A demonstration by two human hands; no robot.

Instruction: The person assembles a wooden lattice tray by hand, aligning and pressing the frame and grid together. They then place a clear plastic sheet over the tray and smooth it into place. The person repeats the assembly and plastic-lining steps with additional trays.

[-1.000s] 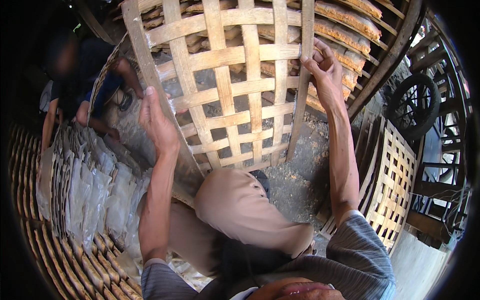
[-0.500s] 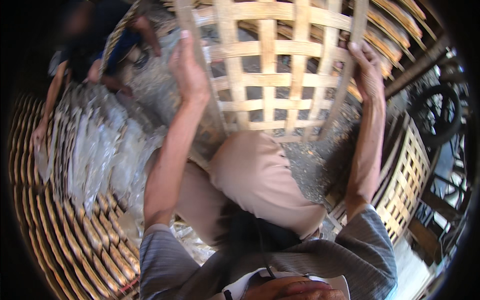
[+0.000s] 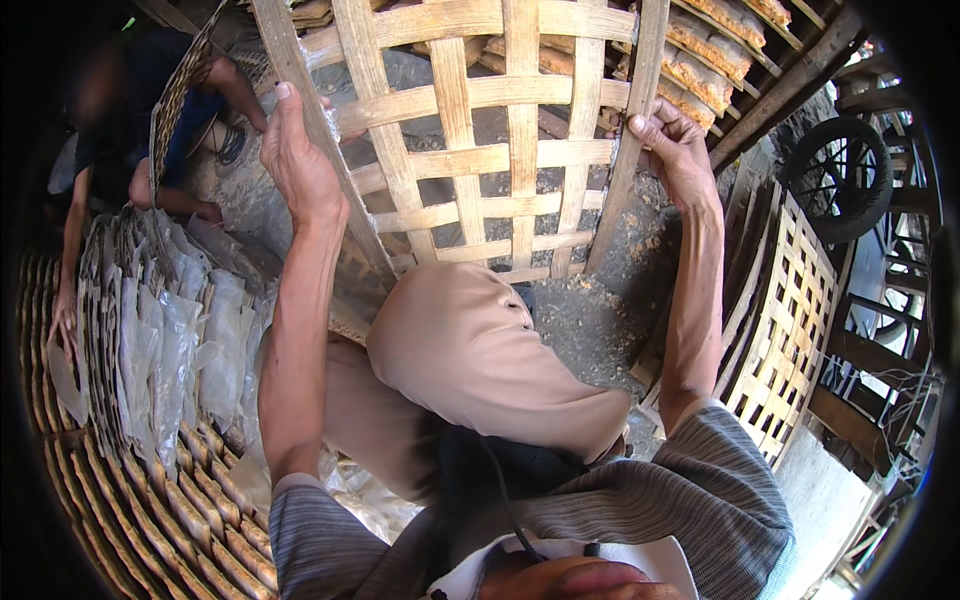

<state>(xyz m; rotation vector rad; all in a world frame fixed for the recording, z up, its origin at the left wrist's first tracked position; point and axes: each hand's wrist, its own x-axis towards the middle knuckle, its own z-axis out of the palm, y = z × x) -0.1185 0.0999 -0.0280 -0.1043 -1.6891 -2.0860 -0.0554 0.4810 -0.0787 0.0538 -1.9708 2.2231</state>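
Observation:
A woven bamboo rack (image 3: 490, 92) with wide crossing slats and wooden side rails stands upright in front of me, its lower end by my knee. My left hand (image 3: 305, 165) is closed on its left rail, thumb on the near side and the fingers mostly hidden behind. On the opposite side, my right hand (image 3: 678, 150) grips the right rail between thumb and curled fingers. Through the gaps between slats I see the dark floor and some stacked pieces. Bits of clear plastic cling along the left rail.
A co-worker (image 3: 150, 110) crouches at the far left, one hand by upright plastic-covered sheets (image 3: 165, 330). Rows of brown-edged slabs (image 3: 180, 510) fill the lower left. More bamboo racks (image 3: 790, 320) lean at right below a black tyre (image 3: 850, 180). Loaded shelves (image 3: 700, 60) stand far right.
The rack and both my hands have shifted left in the picture. The surroundings have shifted left too, by less. Both hands keep their hold on the rails.

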